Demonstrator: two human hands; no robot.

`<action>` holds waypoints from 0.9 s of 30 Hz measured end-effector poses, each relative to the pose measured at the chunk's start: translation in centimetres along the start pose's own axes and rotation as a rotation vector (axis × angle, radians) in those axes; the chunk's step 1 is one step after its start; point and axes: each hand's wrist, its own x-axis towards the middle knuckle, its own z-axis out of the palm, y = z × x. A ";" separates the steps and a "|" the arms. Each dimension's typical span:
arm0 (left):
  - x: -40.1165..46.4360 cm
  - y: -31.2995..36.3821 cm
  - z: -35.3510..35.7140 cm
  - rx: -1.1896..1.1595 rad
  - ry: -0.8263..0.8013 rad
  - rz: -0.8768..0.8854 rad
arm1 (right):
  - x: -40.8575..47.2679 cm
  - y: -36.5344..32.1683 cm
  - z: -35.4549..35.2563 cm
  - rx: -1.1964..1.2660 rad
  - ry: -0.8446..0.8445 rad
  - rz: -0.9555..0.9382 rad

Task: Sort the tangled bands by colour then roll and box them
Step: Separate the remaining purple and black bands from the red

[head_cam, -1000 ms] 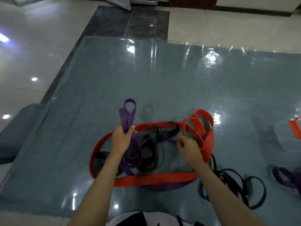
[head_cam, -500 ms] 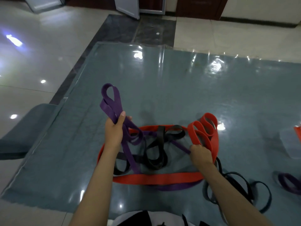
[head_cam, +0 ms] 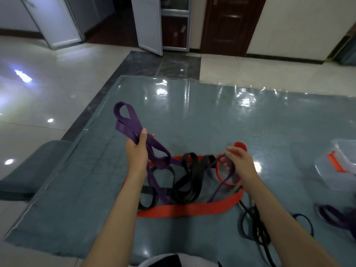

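Observation:
A tangle of bands lies on the blue-grey mat [head_cam: 192,116] in front of me. My left hand [head_cam: 137,151] grips a wide purple band [head_cam: 127,124] and holds its looped end up above the pile. The purple band runs down through black bands [head_cam: 192,180] inside a wide red band [head_cam: 185,210]. My right hand [head_cam: 240,162] pinches a thin purple strand together with a loop of the red band, lifted off the mat.
A clear plastic box [head_cam: 337,170] with a red band in it stands at the right edge. Thin black bands [head_cam: 254,228] lie under my right forearm. Another purple band [head_cam: 337,218] lies at the lower right. Beyond the mat are glossy tiles and doors.
My left hand has raised the purple band higher and further left, pulling it out of the pile. My right hand has lifted the red loop and purple strand off the mat.

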 end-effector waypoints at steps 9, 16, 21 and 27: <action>-1.1 2.5 0.7 -0.006 -0.152 0.074 | -4.1 -3.0 1.0 0.600 -0.248 0.122; -2.6 3.1 3.0 -0.055 -0.245 0.029 | -5.5 -4.4 2.1 0.669 -0.300 0.131; -6.1 0.4 5.9 0.112 -0.389 -0.017 | -6.4 -3.6 4.0 0.257 -0.416 0.033; -9.5 -2.0 7.2 0.605 -0.665 0.266 | -7.4 -2.1 6.2 0.051 -0.379 -0.051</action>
